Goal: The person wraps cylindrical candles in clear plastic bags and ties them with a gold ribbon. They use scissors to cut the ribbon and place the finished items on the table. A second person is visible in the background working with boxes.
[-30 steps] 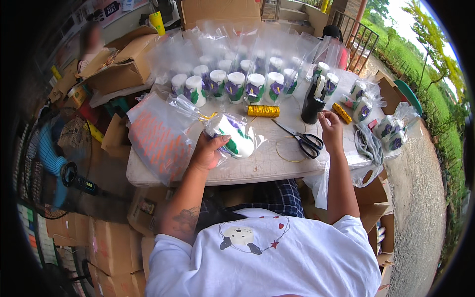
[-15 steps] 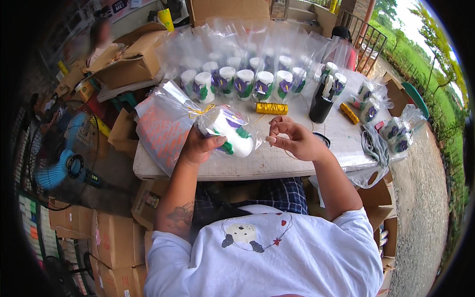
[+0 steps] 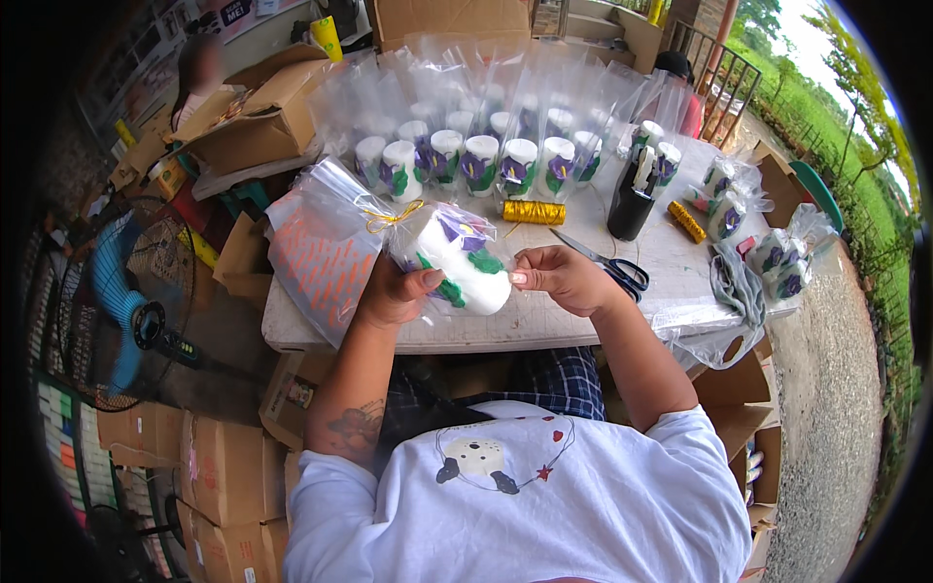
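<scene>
A white pillar candle [image 3: 473,277] with purple flowers and green leaves lies tilted in a clear plastic bag, its gathered end bound by a gold tie [image 3: 394,216]. My left hand [image 3: 392,290] is wrapped round it from the left, thumb in front. At the candle's right end, my right hand [image 3: 562,280] is closed in a pinch on the plastic; the fingertips touch the end. Dark-handled scissors [image 3: 625,273] lie just beyond my right hand. A gold thread spool [image 3: 534,212] rests behind the held candle.
Several bagged candles [image 3: 481,165] stand in rows across the back of the white table [image 3: 437,335]. A black upright tool [image 3: 630,202], another gold spool [image 3: 686,222] and a grey cloth [image 3: 737,287] are to the right. Left are a fan [image 3: 136,316] and an open carton [image 3: 262,121].
My right hand has moved left and now pinches the plastic at the candle's end. The scissors show more fully. The candle has turned slightly in my left hand.
</scene>
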The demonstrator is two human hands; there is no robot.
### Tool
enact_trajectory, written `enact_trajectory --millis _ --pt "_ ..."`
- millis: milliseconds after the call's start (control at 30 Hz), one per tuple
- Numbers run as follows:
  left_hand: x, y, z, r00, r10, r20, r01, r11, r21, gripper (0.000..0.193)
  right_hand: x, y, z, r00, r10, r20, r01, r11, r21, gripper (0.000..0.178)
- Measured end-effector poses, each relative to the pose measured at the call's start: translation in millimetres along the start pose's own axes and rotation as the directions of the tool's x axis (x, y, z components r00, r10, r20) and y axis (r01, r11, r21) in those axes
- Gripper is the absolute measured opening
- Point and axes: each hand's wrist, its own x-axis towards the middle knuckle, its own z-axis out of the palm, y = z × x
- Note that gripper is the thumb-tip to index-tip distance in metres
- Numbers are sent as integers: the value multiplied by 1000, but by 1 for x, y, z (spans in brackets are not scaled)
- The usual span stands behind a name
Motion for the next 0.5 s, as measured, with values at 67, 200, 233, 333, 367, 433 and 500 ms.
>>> enact_trajectory --millis 67,200,233,333,367,433,500 --pt "1 -2 1 1000 5 -6 -5 998 -61 74 2 9 3 997 -40 68 23 971 236 33" --pt "3 -19 2 999 21 -49 -32 969 -245 71 12 30 41 963 -267 -25 236 798 555 53" --pt "3 -22 5 998 22 -59 -39 949 -311 69 18 36 52 934 -345 -95 333 742 582 59" --pt "1 -29 7 992 -12 -128 -28 953 -302 73 27 52 59 841 -463 -281 541 705 458 60" --pt "1 -32 6 988 -25 -155 -21 958 -286 76 29 56 57 805 -489 -337 593 699 401 58" --pt "1 -26 7 978 -30 -205 -28 962 -273 60 32 62 43 846 -454 -280 516 830 212 46" --pt "2 -25 5 967 4 -253 -39 990 -136 49 25 59 21 826 -458 -328 450 887 -105 36"
